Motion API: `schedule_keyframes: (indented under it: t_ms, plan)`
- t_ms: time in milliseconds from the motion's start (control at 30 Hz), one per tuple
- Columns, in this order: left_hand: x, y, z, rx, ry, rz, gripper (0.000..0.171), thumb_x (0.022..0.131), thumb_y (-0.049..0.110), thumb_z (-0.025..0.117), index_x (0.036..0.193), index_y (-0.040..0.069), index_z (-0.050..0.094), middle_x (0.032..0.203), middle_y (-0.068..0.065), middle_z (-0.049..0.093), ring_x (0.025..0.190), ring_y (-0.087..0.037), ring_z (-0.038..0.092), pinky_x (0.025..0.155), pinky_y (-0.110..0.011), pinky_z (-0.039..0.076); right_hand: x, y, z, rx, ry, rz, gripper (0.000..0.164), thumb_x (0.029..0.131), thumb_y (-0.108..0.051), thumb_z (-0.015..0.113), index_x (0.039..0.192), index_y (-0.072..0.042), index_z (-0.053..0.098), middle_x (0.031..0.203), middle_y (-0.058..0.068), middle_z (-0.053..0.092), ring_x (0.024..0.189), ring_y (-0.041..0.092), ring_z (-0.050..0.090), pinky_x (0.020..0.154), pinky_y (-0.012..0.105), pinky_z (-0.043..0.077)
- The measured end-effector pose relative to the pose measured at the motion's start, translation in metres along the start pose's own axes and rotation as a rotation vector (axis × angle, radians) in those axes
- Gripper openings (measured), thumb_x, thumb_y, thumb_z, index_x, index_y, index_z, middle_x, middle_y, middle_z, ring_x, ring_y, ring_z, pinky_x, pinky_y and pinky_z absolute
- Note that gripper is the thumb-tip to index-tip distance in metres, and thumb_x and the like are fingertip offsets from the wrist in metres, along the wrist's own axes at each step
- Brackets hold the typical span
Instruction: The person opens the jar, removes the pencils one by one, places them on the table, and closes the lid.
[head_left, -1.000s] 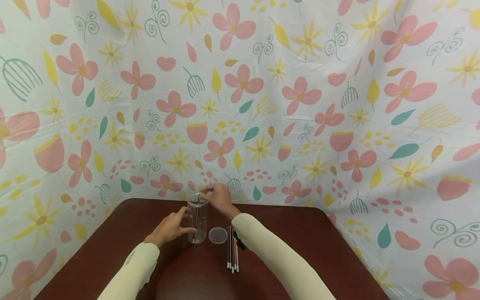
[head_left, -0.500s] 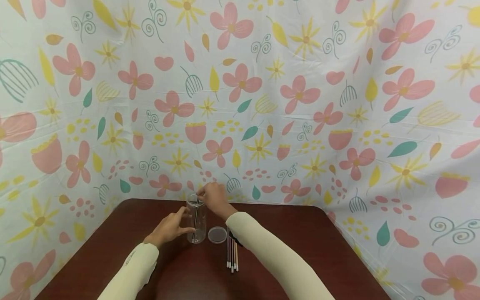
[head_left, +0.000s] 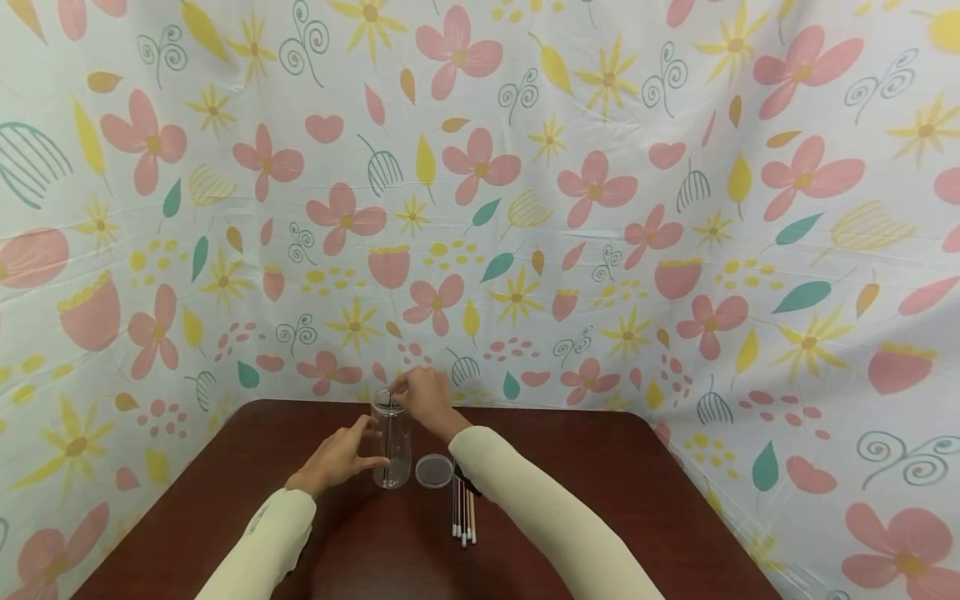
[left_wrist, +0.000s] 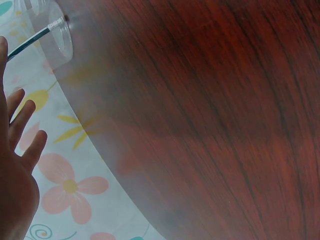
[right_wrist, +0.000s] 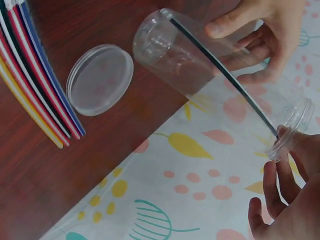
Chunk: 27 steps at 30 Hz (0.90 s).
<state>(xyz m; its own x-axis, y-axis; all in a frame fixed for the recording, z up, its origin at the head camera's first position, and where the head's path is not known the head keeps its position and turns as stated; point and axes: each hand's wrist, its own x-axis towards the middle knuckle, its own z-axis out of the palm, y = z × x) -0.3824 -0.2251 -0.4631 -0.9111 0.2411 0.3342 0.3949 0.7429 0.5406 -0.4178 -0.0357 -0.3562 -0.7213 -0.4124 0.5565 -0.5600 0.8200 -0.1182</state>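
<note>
A clear plastic jar (head_left: 401, 454) stands without its lid on the dark table. Inside it is a dark pencil (right_wrist: 215, 62), its white eraser end at the jar's base in the left wrist view. At the mouth of the jar, my right hand (head_left: 423, 396) pinches the pencil's upper end between thumb and fingers. My left hand (head_left: 333, 458) holds the jar's side, thumb in front and fingers round the far side, as the right wrist view also shows.
The round clear lid (head_left: 434, 471) lies on the table right of the jar. Beside it is a row of several pencils (head_left: 463, 521) with white erasers towards me, partly under my right sleeve (head_left: 525, 492). A flowered cloth (head_left: 480, 208) hangs behind the table (head_left: 570, 467).
My right hand has shifted slightly left over the jar's mouth, and the pencil in it now stands more upright. My left hand and the jar keep their places.
</note>
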Motion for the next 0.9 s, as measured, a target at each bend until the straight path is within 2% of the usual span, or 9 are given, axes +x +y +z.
schedule_keyframes:
  t_ms: [167, 367, 667, 800, 900]
  plan:
    - [-0.001, 0.002, -0.001, 0.004, -0.006, 0.001, 0.065, 0.086, 0.035, 0.087, 0.135, 0.01, 0.052, 0.131, -0.009, 0.071, 0.118, -0.034, 0.067, 0.09, -0.052, 0.055, -0.002, 0.003, 0.002, 0.105, -0.006, 0.025, 0.005, 0.091, -0.028, 0.084, 0.094, -0.025, 0.085, 0.09, -0.01, 0.08, 0.075, 0.003, 0.072, 0.056, 0.014, 0.048]
    - [-0.001, 0.001, -0.001, -0.005, -0.008, 0.005, 0.065, 0.086, 0.035, 0.086, 0.135, 0.011, 0.052, 0.131, -0.009, 0.07, 0.118, -0.034, 0.067, 0.088, -0.051, 0.055, -0.004, 0.004, 0.005, 0.255, -0.024, 0.047, 0.006, 0.091, -0.024, 0.083, 0.095, -0.019, 0.084, 0.089, -0.003, 0.08, 0.077, 0.007, 0.075, 0.057, 0.017, 0.051]
    - [0.0, 0.0, -0.001, -0.024, -0.018, 0.026, 0.063, 0.088, 0.035, 0.085, 0.135, 0.01, 0.051, 0.134, -0.015, 0.068, 0.121, -0.04, 0.065, 0.088, -0.053, 0.055, -0.006, 0.008, 0.005, 0.358, -0.021, 0.034, 0.017, 0.094, -0.023, 0.08, 0.109, -0.014, 0.082, 0.096, -0.001, 0.08, 0.084, 0.008, 0.076, 0.059, 0.017, 0.053]
    - [0.0, -0.001, 0.0, -0.01, -0.017, 0.029, 0.063, 0.087, 0.035, 0.086, 0.135, 0.011, 0.051, 0.133, -0.012, 0.069, 0.119, -0.036, 0.067, 0.086, -0.049, 0.055, -0.006, 0.011, 0.0, 0.389, 0.026, 0.023, 0.016, 0.094, -0.022, 0.08, 0.107, -0.012, 0.083, 0.096, 0.0, 0.08, 0.084, 0.011, 0.075, 0.068, 0.021, 0.056]
    - [0.0, -0.003, 0.001, 0.0, -0.013, 0.02, 0.063, 0.086, 0.037, 0.086, 0.134, 0.014, 0.052, 0.132, -0.009, 0.07, 0.117, -0.033, 0.067, 0.085, -0.048, 0.055, -0.003, 0.014, -0.004, 0.413, 0.08, 0.017, 0.016, 0.094, -0.023, 0.08, 0.105, -0.012, 0.083, 0.096, 0.001, 0.08, 0.082, 0.013, 0.075, 0.07, 0.025, 0.057]
